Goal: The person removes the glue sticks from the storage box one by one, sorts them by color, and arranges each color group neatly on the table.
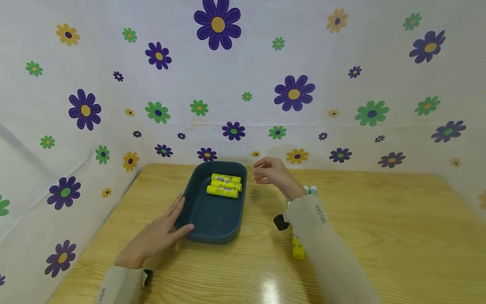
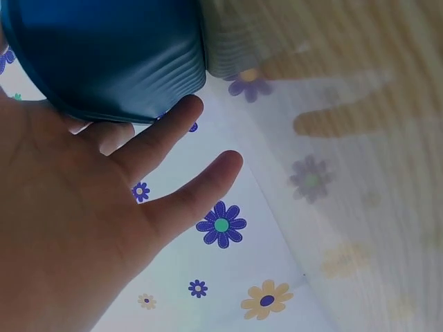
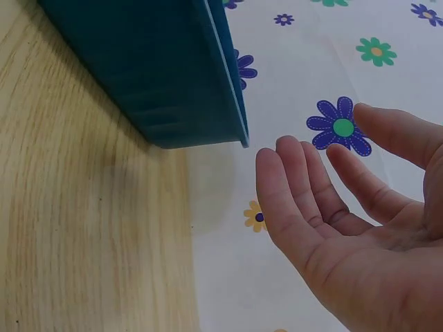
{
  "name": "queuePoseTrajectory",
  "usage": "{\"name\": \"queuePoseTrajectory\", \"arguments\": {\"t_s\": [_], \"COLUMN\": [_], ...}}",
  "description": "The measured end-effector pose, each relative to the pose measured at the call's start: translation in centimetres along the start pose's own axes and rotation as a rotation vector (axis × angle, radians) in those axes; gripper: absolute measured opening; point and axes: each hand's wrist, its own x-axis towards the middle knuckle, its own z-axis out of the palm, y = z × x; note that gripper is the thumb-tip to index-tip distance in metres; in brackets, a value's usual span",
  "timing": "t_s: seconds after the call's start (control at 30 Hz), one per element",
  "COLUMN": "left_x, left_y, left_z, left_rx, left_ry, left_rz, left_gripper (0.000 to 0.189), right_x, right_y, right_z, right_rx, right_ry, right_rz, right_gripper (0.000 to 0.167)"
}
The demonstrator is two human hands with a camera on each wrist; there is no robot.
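Bin [image 1: 212, 217]: one, blue-green, on the desk [image 1: 398, 228]. Tubes [image 1: 225, 184]: three, yellow, lying side by side in the bin toward one o'clock. Left hand [image 1: 159, 236]: at the bin's eight o'clock, fingers extended, resting against it. Right hand [image 1: 276, 173]: at two o'clock, near the rim, fingers loosely bent, unoccupied. Further tubes [image 1: 298, 250]: between three and four o'clock, partly hidden by the right sleeve [image 1: 330, 245].

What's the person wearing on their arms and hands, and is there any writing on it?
The left hand and right hand wear no gloves. The left sleeve and right sleeve are pale beige-grey, with dark lettering near the cuffs. A small black object shows at each wrist.
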Motion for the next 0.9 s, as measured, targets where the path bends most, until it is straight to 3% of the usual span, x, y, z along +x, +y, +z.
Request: {"name": "queuePoseTrajectory", "arguments": {"t_s": [0.27, 0.6, 0.7, 0.9], "left_x": [-0.7, -2.3, -2.4, -1.8], "left_y": [0.5, 1.5, 1.4, 0.3], "left_z": [-0.2, 0.0, -0.1, -0.3], "left_rx": [-0.019, 0.021, 0.035, 0.027], "left_ry": [-0.013, -0.049, -0.038, 0.034], "left_rz": [0.01, -0.058, -0.026, 0.101], "left_gripper": [0.093, 0.098, 0.101, 0.116], "right_x": [-0.2, -0.2, -0.1, 0.5], "right_y": [-0.9, -1.1, -1.1, -1.0], "right_z": [0.3, 2.0, 2.5, 4.1], "right_rx": [0.011, 0.006, 0.009, 0.014], "right_ry": [-0.015, -0.092, -0.129, -0.193], "right_rz": [-0.022, -0.028, -0.036, -0.022], "right_gripper": [0.03, 0.038, 0.035, 0.033]}}
